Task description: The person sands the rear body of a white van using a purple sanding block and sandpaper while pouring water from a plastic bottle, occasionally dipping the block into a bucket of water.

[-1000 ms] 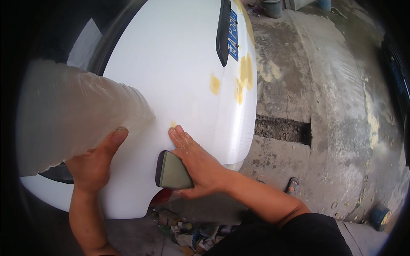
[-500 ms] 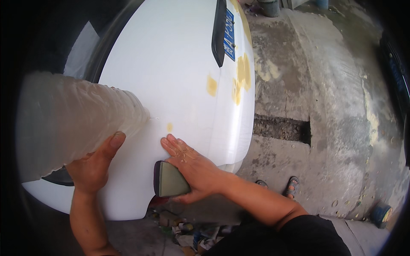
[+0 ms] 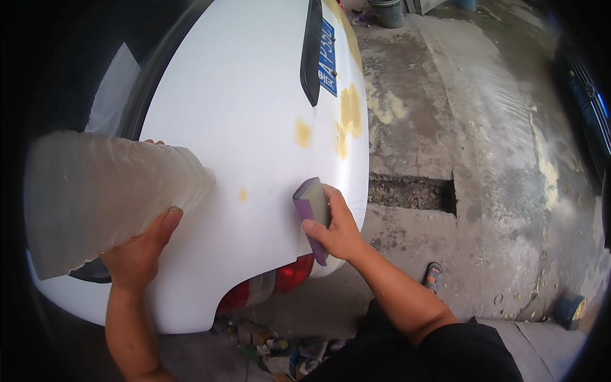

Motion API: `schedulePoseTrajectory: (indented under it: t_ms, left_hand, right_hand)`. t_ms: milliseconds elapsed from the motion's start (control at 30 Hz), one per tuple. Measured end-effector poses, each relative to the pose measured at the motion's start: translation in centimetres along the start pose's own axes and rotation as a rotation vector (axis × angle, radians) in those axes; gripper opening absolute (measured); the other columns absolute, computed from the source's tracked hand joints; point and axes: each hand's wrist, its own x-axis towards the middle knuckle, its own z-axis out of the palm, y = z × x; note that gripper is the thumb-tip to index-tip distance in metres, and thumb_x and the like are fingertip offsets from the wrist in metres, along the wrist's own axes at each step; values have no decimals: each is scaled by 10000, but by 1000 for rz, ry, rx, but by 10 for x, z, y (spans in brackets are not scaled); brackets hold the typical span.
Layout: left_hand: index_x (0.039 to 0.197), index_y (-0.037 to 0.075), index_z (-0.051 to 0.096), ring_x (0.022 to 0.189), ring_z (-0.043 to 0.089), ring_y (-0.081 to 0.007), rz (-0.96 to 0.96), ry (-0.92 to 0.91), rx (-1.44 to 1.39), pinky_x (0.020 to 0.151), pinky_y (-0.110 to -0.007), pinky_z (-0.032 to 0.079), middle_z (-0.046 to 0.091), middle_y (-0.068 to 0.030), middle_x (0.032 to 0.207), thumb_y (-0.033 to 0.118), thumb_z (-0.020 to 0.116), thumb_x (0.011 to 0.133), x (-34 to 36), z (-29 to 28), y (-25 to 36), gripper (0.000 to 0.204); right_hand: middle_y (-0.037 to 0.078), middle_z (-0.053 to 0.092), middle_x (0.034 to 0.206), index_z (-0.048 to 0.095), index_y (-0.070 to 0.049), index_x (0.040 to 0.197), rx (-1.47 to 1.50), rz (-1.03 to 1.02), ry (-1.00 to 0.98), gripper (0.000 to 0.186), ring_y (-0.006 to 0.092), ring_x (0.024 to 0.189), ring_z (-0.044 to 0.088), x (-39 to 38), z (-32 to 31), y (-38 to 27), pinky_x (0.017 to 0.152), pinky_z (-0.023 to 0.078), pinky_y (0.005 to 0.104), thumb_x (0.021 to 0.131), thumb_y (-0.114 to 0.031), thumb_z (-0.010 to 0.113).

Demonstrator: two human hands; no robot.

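Note:
My left hand (image 3: pixel 137 254) is wrapped round a large translucent plastic bottle (image 3: pixel 108 197) tipped on its side, with its narrow end over a white car's rear panel (image 3: pixel 223 114). My right hand (image 3: pixel 342 229) grips a grey-green sanding block (image 3: pixel 320 202) with purple sandpaper along one face, thumb on one side and fingers mostly hidden behind. Block and hand are at the panel's rear edge, above the red tail light (image 3: pixel 294 272); whether the block touches the paint I cannot tell. A small yellow filler spot (image 3: pixel 242 195) lies between the hands, and a larger filler patch (image 3: pixel 302 134) farther off.
More filler (image 3: pixel 351 111) covers the bumper below the blue licence plate (image 3: pixel 328 58). A broken trench (image 3: pixel 410 193) cuts the concrete floor beside the car. A bucket (image 3: pixel 386 13) stands far off, a small tin (image 3: pixel 570 311) at right, and litter (image 3: pixel 280 353) lies near me.
My right hand has moved right, off the panel near the small filler spot, and now holds the block more upright with its purple side showing. The bottle in my left hand has shifted slightly lower.

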Motion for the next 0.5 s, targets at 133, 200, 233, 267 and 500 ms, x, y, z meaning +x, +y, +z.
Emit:
schedulePoseTrajectory:
  t_ms: [133,200,233,267,500]
  left_hand:
    - [1375,3,420,1274,501,-333,4,-21,14,1079,-474,404,532,-180,1345,76,739,803,-2,5,-7,659]
    - [1382,-6,411,1286,493,-345,0,-27,8,1090,-490,386,521,-180,1358,101,722,813,-4,9,-10,658]
    - [1383,-6,410,1290,489,-346,4,-31,11,1093,-493,382,515,-180,1362,111,719,813,-5,11,-12,659]
    - [1385,-5,410,1295,485,-347,9,-30,26,1096,-496,378,509,-180,1367,121,715,813,-6,7,-11,660]
    - [1357,42,424,1274,483,-320,-24,-118,113,1072,-467,411,482,-177,1373,107,758,726,0,-1,3,717]
  right_hand:
    - [271,396,1297,260,38,1479,-227,102,176,801,388,1163,499,20,-12,-5,977,451,396,916,-404,619]
    - [283,394,1320,285,18,1479,-213,94,180,738,392,1174,493,28,-19,-9,961,462,400,941,-387,586]
    - [289,401,1324,302,6,1476,-247,91,195,710,396,1178,489,32,-20,-7,965,457,405,947,-379,578]
    - [294,408,1328,319,-6,1473,-274,77,209,683,401,1182,486,40,-15,-7,969,453,410,952,-371,571]
    - [292,473,1302,396,-42,1438,-214,55,220,593,419,1203,469,73,1,-9,1025,399,445,942,-318,569]
